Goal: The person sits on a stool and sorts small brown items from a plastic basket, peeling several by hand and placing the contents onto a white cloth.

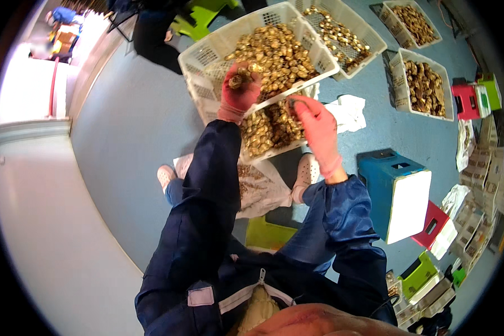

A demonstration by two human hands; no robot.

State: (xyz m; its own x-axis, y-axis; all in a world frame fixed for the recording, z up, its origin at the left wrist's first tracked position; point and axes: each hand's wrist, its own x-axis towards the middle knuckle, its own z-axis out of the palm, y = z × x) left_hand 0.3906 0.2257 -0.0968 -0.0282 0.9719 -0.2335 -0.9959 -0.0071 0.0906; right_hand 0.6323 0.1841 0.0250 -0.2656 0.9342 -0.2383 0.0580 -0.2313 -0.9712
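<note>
My left hand (241, 95), in a pink glove, curls around a few round brown mushroom-like pieces (240, 78) over the left part of a large white crate (201, 60). That crate is heaped with more such golden-brown pieces (274, 53). My right hand (317, 126), also gloved in pink, is closed in a pinch at the crate's near right edge. Something small and dark shows at its fingertips, too little to name. Below both hands, a smaller white crate (274, 151) holds more of the brown pieces in two heaps.
More filled white crates (369, 56) stand at the far right. A blue stool (383, 173) is right of my leg, with red stools (431, 227) beyond. A white sack (263, 196) lies between my feet. Beyond the big crate, a person's dark-clothed leg (154, 39) shows.
</note>
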